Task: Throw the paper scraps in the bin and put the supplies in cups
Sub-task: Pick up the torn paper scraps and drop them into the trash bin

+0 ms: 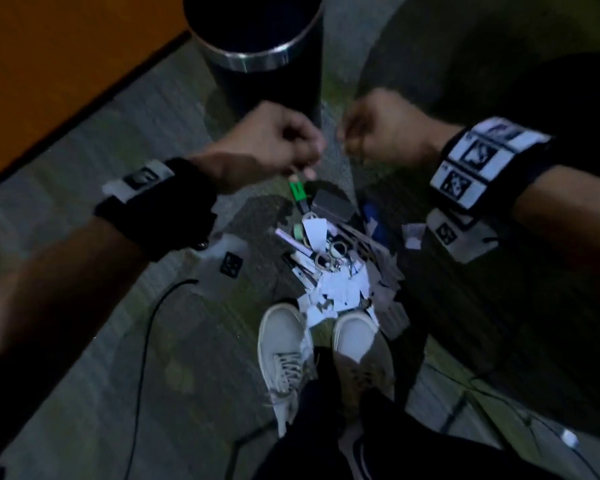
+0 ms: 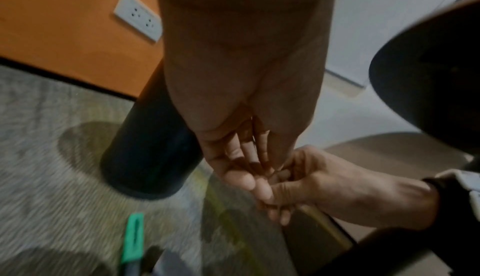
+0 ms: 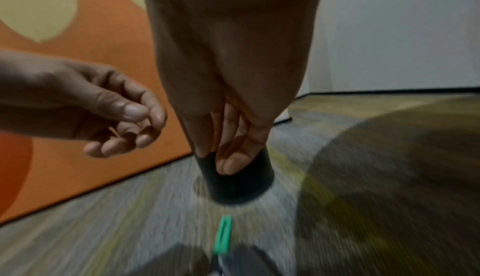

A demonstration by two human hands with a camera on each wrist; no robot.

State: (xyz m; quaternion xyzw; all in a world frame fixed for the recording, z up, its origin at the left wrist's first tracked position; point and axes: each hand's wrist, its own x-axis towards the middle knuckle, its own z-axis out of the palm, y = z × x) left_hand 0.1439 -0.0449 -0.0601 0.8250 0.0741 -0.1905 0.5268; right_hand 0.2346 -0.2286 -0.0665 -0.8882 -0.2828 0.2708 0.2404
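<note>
A heap of white paper scraps [image 1: 336, 285] mixed with pens, tape rolls [image 1: 338, 249] and a grey block [image 1: 333, 204] lies on the carpet before my shoes. A green-handled tool [image 1: 297, 192] [image 2: 133, 239] [image 3: 223, 233] sticks out toward the black bin [image 1: 257, 58] [image 2: 150, 147] [image 3: 241, 182]. Both hands hover above the heap, short of the bin. My left hand [image 1: 302, 168] [image 2: 246, 157] [image 3: 124, 124] is loosely curled, with a thin tan sliver between its fingers. My right hand [image 1: 350, 140] [image 2: 291, 182] [image 3: 228, 143] hangs beside it, fingertips touching the left hand's, holding nothing I can see.
An orange wall [image 1: 49, 64] with a white socket [image 2: 137, 15] runs along the left. My white shoes [image 1: 281, 344] stand just behind the heap. A black cable [image 1: 146, 341] crosses the carpet at left. A large dark round object [image 2: 428, 85] looms at right.
</note>
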